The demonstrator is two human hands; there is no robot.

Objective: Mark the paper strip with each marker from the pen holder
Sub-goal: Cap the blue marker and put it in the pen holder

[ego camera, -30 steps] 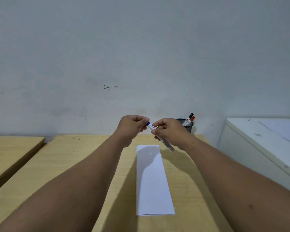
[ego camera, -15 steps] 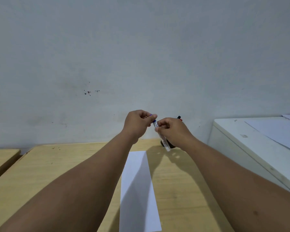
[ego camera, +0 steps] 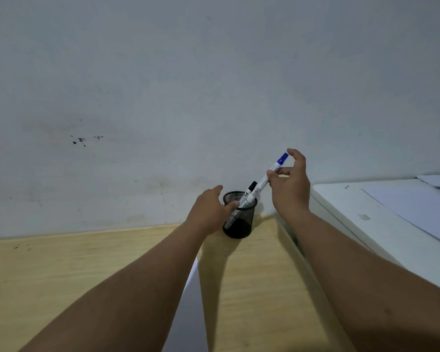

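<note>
A black mesh pen holder (ego camera: pixel 239 222) stands on the wooden table (ego camera: pixel 61 275) near the wall. My right hand (ego camera: pixel 291 189) pinches a white marker with a blue cap (ego camera: pixel 264 181), tilted, its lower end inside the holder. A black-capped marker (ego camera: pixel 251 187) also sticks out of the holder. My left hand (ego camera: pixel 208 212) rests against the holder's left side, thumb at the rim, fingers spread. The white paper strip (ego camera: pixel 191 313) lies on the table below, partly hidden by my left forearm.
A white cabinet (ego camera: pixel 381 224) with sheets of paper on top stands right of the table, close to the holder. A grey wall with dark specks rises directly behind the table.
Both hands moved from above the strip to the holder. My left hand let go of the capped blue marker and reached the holder; my right hand lowered the marker into it.
</note>
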